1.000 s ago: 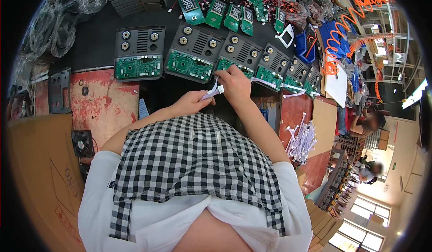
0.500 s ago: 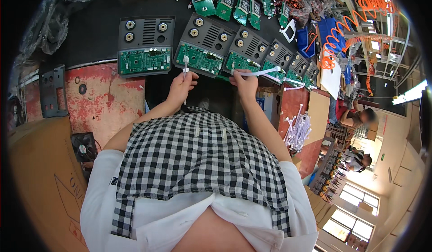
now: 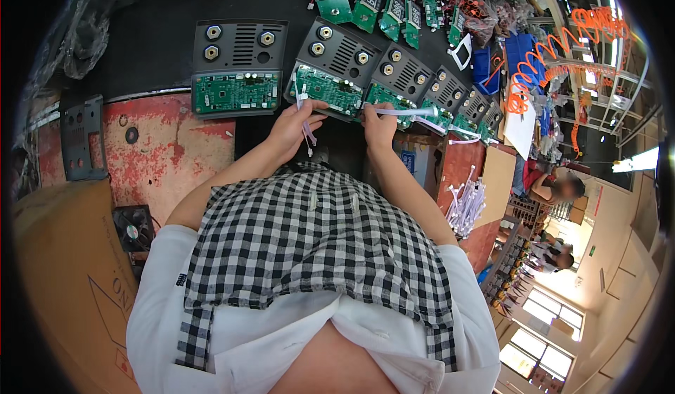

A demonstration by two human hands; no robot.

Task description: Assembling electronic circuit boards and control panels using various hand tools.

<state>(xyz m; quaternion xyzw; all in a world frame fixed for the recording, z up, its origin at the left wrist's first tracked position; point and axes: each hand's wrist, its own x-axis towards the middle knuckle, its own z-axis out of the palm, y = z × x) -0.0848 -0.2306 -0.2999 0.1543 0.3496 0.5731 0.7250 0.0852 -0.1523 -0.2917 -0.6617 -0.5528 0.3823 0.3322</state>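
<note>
My left hand (image 3: 287,132) is closed on a white flat cable (image 3: 308,132). One end of that cable points up at the lower left of a green circuit board (image 3: 329,90), and its other end dangles below the fingers. The board lies on a dark slotted metal panel (image 3: 342,55) with brass-coloured fittings. My right hand (image 3: 380,132) pinches the left end of a second white flat cable (image 3: 406,112), which stretches rightward across the lower edge of the neighbouring board (image 3: 391,100). Whether either connector is seated in a socket cannot be made out.
A similar panel (image 3: 239,48) with a board lies left; others continue right. Display boards (image 3: 330,0) lie behind. Bundled white cables (image 3: 467,203) rest on a red surface at right. A cardboard box (image 3: 70,267) and a black fan (image 3: 133,228) are at left. Orange coiled hose (image 3: 520,85) hangs right.
The whole view has shifted slightly, moving the panels rightward in the picture. The cable in my left hand now hangs in a loop below the fingers. My right hand has come slightly nearer the left.
</note>
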